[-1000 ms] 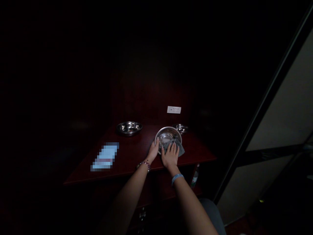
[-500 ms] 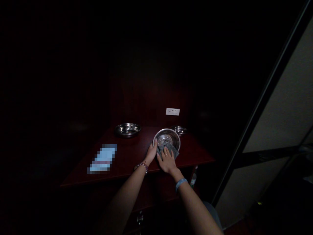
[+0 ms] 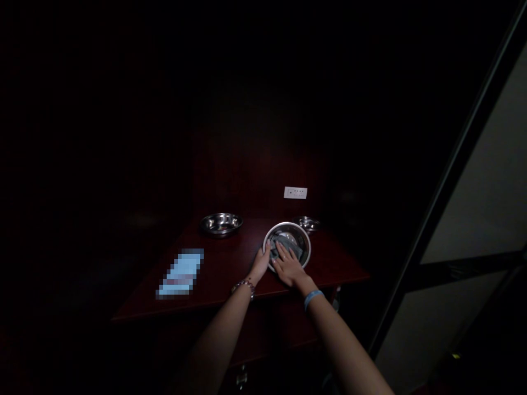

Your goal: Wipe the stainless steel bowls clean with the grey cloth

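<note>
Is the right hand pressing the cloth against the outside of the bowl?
No, the right hand has the grey cloth inside the tilted bowl, within its rim.

- The round, silvery, shiny metal bowl (image 3: 303, 236) with a pale rim was tilted, its open side facing the camera, and lay at about 5 o'clock from the centre of the view.
- The grey-green, soft fabric cloth (image 3: 290, 244) lay creased inside that bowl, touching its inner surface and reaching from about 9 o'clock across towards 4 o'clock; part of it was hidden.
</note>
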`<state>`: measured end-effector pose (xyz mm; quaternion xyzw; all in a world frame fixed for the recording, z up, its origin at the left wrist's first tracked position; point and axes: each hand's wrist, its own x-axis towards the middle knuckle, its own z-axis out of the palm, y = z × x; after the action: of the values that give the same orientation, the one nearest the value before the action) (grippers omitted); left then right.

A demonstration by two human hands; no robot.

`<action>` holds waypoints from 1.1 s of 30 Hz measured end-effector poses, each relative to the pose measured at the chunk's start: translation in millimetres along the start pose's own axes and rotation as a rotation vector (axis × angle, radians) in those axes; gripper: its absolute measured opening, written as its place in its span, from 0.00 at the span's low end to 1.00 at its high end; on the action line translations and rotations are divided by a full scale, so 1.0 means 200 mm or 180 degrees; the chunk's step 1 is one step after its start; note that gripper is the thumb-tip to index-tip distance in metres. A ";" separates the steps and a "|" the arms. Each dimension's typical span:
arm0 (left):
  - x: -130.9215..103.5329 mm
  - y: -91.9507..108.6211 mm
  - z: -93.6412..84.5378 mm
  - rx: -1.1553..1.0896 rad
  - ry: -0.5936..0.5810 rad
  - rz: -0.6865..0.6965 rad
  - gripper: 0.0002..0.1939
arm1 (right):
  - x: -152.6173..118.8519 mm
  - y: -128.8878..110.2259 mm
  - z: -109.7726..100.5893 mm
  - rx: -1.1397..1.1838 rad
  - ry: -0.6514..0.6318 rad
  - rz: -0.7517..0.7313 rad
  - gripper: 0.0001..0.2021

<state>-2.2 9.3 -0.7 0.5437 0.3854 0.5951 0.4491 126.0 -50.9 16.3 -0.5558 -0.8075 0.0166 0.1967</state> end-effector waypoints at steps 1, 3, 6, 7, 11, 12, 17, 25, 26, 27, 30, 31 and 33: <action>0.00 0.00 0.00 -0.0001 -0.0012 -0.0026 0.24 | 0.01 0.01 -0.01 -0.0029 0.0007 -0.0028 0.23; 0.00 0.00 0.00 0.0045 -0.0022 -0.0140 0.24 | 0.02 0.02 -0.02 -0.0074 0.0079 -0.0083 0.23; -0.01 0.00 0.01 0.0119 0.0011 -0.0225 0.25 | 0.03 0.05 -0.02 -0.0114 0.0294 -0.0140 0.25; -0.01 0.00 0.01 0.0101 -0.0004 -0.0219 0.25 | 0.03 0.06 -0.01 -0.0136 0.0352 -0.0134 0.26; -0.01 0.00 0.02 -0.0062 -0.0132 -0.0173 0.23 | 0.05 0.09 0.00 -0.0406 0.0395 -0.0019 0.28; -0.02 0.00 0.03 -0.0099 -0.0151 -0.0163 0.23 | 0.05 0.10 0.00 -0.0525 0.0393 0.0004 0.29; -0.02 -0.01 0.04 -0.0293 -0.0224 -0.0071 0.25 | 0.06 0.17 -0.02 -0.1160 0.0451 0.0079 0.31; -0.04 0.00 0.05 -0.0412 -0.0271 -0.0055 0.25 | 0.03 0.21 -0.02 -0.1276 0.0525 0.0567 0.31; -0.04 0.01 0.05 -0.0409 -0.0261 -0.0043 0.24 | 0.03 0.20 -0.02 -0.1259 0.0493 0.0652 0.31; -0.05 0.01 0.05 -0.0390 -0.0251 -0.0037 0.23 | 0.03 0.19 -0.02 -0.1237 0.0450 0.0727 0.32; -0.05 0.01 0.05 -0.0232 -0.0192 -0.0012 0.21 | 0.03 0.17 -0.04 -0.1155 0.0180 0.0937 0.33; -0.05 0.01 0.05 -0.0153 -0.0141 0.0018 0.20 | 0.03 0.16 -0.05 -0.1124 0.0039 0.1029 0.33; -0.04 0.01 0.04 -0.0024 -0.0023 0.0094 0.19 | 0.04 0.14 -0.07 -0.1049 -0.0242 0.1198 0.34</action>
<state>6.3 0.3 -1.1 0.5498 0.3735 0.6011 0.4437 153.0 -35.3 24.5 -0.7199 -0.6885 -0.0580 0.0665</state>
